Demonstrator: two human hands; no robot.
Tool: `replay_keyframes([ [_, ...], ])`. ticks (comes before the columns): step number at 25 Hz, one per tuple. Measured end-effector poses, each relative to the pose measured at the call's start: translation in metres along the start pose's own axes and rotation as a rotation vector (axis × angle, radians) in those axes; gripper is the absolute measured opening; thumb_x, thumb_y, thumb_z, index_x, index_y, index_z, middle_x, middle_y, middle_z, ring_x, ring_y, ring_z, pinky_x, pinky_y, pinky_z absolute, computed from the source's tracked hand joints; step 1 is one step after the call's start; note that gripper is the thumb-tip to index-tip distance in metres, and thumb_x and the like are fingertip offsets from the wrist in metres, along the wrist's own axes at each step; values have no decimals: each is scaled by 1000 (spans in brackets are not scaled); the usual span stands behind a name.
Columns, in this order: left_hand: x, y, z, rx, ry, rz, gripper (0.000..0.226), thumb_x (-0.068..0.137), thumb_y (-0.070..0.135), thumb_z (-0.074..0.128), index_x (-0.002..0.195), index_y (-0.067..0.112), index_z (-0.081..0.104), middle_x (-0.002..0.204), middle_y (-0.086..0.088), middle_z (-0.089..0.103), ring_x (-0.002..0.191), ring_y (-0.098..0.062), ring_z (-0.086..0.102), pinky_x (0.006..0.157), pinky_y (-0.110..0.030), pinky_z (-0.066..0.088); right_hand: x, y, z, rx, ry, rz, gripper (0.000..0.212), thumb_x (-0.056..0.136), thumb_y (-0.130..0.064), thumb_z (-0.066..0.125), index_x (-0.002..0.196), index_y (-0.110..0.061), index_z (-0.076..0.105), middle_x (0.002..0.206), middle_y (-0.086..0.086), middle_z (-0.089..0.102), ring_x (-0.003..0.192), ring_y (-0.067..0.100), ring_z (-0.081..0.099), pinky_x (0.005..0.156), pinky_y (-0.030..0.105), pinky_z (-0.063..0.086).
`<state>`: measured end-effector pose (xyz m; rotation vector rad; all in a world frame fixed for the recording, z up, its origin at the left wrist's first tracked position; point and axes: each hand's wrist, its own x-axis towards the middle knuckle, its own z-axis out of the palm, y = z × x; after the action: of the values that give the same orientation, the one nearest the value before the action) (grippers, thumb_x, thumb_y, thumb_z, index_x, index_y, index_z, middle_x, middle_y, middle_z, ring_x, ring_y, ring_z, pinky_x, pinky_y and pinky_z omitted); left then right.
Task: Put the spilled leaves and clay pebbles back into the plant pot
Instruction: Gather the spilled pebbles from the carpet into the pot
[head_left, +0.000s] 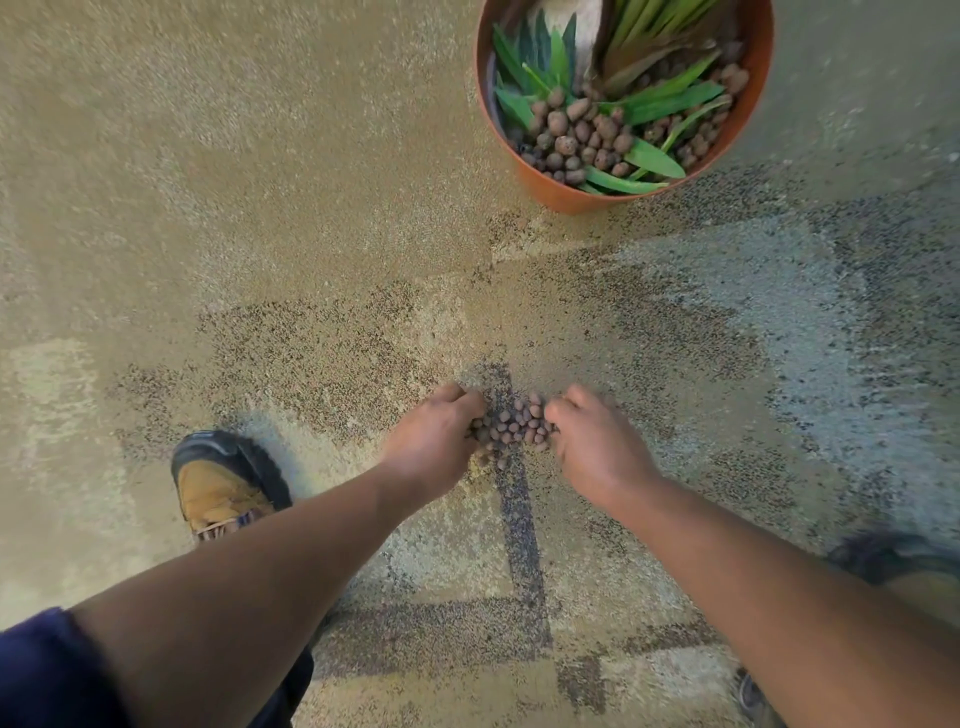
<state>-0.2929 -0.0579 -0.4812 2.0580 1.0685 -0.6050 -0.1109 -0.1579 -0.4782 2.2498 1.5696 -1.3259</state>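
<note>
Round terracotta-orange plastic plant pot (566, 195) standing upright on the speckled tan concrete floor (260, 208), mouth facing up, at top right. Inside: long green pointed leaves (670, 101) lying mostly flat, long axes fanning from pot centre toward the near and right rim, over a bed of brown rounded clay pebbles (576, 137).

Small pile of spilled brown clay pebbles (511, 426) on the floor, centre, well apart from the pot, sitting on a dark stripe (522, 530). Pile roughly stretched left to right between the hands.

Left hand (431, 441) and right hand (597, 441) cupped either side of the pile, fingers curled inward, touching pebbles, scooping toward each other. Palms apart, not pressed together. Cannot tell whether any pebbles are actually gripped.

Tan shoe with black toe cap (223, 478) at lower left, toe pointing up-frame.
</note>
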Motion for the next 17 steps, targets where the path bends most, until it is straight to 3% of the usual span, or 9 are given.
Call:
replay_keyframes([
  [3,-2,-1,2,-34,12,33,30,96,10,63,123,22,62,121,5,59,103,-16,63,90,-22,57,-3,0,1,-18,15,-25,30,95,-17,65,124,-14,59,118,4,57,113,22,55,90,36,57],
  [8,-1,-4,0,-47,28,63,29,97,8,60,122,21,66,120,5,62,104,-17,64,89,-23,59,-6,0,7,113,88,36,17,94,-12,63,111,-16,64,115,2,60,109,20,57,95,37,57],
  [11,5,-1,-3,-96,53,47,25,98,8,60,118,20,69,119,3,63,104,-18,66,85,-21,61,-4,2,5,269,153,113,14,91,-5,64,90,-19,62,99,-5,60,89,14,61,81,30,60],
  [15,13,13,-16,-227,97,-52,21,96,4,63,109,19,71,114,2,63,99,-19,68,78,-21,62,-5,0,-7,421,141,214,25,92,-3,67,80,-25,61,83,-9,65,69,7,65,52,16,54],
  [17,16,27,-30,-339,183,-81,21,94,6,67,109,19,72,110,3,64,92,-12,68,79,-19,61,-7,-9,-22,578,211,255,30,90,-4,70,80,-30,60,80,-9,66,68,2,65,54,12,54],
])
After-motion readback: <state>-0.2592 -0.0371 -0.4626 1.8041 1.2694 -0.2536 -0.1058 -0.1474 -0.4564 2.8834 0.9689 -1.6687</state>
